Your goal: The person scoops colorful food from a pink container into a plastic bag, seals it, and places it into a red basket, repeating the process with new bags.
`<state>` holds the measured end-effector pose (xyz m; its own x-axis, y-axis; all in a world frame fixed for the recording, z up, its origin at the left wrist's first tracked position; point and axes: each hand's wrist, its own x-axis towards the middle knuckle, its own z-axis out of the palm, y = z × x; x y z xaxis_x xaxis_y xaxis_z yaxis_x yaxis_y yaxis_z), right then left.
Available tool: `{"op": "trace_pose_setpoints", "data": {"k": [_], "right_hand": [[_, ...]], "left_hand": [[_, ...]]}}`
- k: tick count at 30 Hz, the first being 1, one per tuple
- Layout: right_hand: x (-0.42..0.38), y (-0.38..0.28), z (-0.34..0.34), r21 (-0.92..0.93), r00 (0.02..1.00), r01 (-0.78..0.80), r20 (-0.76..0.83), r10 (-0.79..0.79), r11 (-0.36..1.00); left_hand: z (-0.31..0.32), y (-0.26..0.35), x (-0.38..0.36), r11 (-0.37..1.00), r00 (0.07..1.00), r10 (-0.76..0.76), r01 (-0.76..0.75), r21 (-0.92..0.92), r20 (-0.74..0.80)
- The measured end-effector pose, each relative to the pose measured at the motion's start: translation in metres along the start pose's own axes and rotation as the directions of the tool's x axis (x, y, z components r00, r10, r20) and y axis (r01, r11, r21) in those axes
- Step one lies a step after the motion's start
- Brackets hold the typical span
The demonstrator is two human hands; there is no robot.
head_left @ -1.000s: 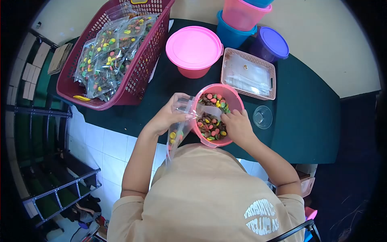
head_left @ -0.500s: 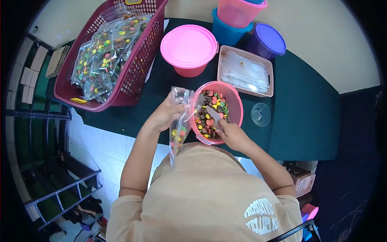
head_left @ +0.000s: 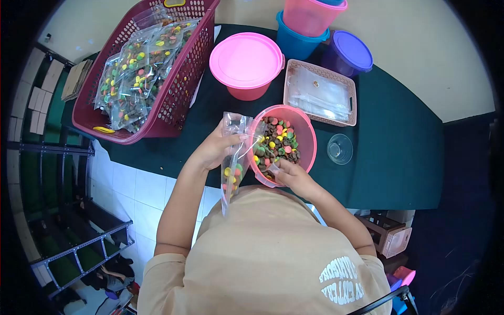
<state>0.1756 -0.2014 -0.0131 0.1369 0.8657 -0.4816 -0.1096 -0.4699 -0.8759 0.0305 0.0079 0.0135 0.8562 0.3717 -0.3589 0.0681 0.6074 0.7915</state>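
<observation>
My left hand grips the upper part of a clear plastic bag, its thumb across the front. Colored button-shaped candies lie in the bag's lower part, and its mouth overlaps the left rim of a pink tub. Brown, red, yellow and green candies fill part of that tub. Inside its near side, my right hand is closed on a translucent plastic scoop. Most of the scoop is hidden by the fingers and candies.
A maroon basket of filled bags stands at left. Behind the tub are a pink lidded container, a tray of flat plastic bags, a purple tub and stacked containers. A clear cup sits at right.
My right hand has drawn the scoop toward me and slightly left, down among the candies at the tub's near side. The left hand and bag have stayed nearly still.
</observation>
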Motion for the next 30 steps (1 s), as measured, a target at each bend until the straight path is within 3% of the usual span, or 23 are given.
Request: {"op": "trace_pose_setpoints", "data": {"k": [1, 3, 11, 13, 15, 17, 21, 23, 25, 30], "right_hand": [[0.003, -0.002, 0.0, 0.0, 1.0, 0.0, -0.002, 0.0, 1.0], [0.009, -0.008, -0.001, 0.22, 0.997, -0.028, 0.075, 0.012, 0.975], [0.002, -0.02, -0.026, 0.233, 0.998, -0.042, -0.043, 0.054, 0.972], [-0.002, -0.028, -0.035, 0.307, 0.99, -0.12, -0.036, 0.138, 0.944], [-0.001, -0.029, -0.035, 0.253, 0.98, -0.126, -0.121, 0.16, 0.959], [0.003, -0.018, -0.039, -0.073, 0.957, 0.087, -0.27, -0.104, 0.994], [-0.001, -0.016, -0.043, -0.202, 0.932, 0.095, -0.326, -0.158, 0.975], [-0.003, -0.019, -0.045, 0.035, 0.97, 0.069, -0.237, -0.059, 0.997], [-0.004, -0.02, -0.047, 0.112, 0.971, 0.053, -0.237, -0.025, 0.992], [-0.002, -0.002, -0.052, 0.275, 0.945, 0.106, -0.326, -0.011, 0.955]], "left_hand": [[0.001, 0.0, 0.001, 1.0, 1.0, 0.009, -0.009, 0.001, 0.008], [0.002, 0.005, 0.0, 0.996, 1.0, 0.02, -0.02, 0.089, 0.004], [-0.023, 0.016, -0.001, 0.932, 0.997, 0.076, -0.079, 0.354, 0.022], [-0.03, 0.016, -0.002, 0.922, 0.997, 0.073, -0.069, 0.382, 0.005], [-0.033, 0.015, -0.007, 0.888, 0.996, 0.082, -0.064, 0.455, -0.019], [-0.035, 0.013, -0.013, 0.89, 0.998, 0.059, -0.038, 0.455, -0.032], [-0.037, 0.007, -0.022, 0.867, 0.995, 0.074, -0.033, 0.497, -0.063], [-0.034, 0.005, -0.026, 0.861, 0.993, 0.097, -0.046, 0.507, -0.073], [-0.032, 0.003, -0.03, 0.738, 0.942, 0.308, -0.145, 0.66, -0.137], [-0.014, 0.005, -0.04, 0.583, 0.872, 0.473, -0.206, 0.786, -0.123]]}}
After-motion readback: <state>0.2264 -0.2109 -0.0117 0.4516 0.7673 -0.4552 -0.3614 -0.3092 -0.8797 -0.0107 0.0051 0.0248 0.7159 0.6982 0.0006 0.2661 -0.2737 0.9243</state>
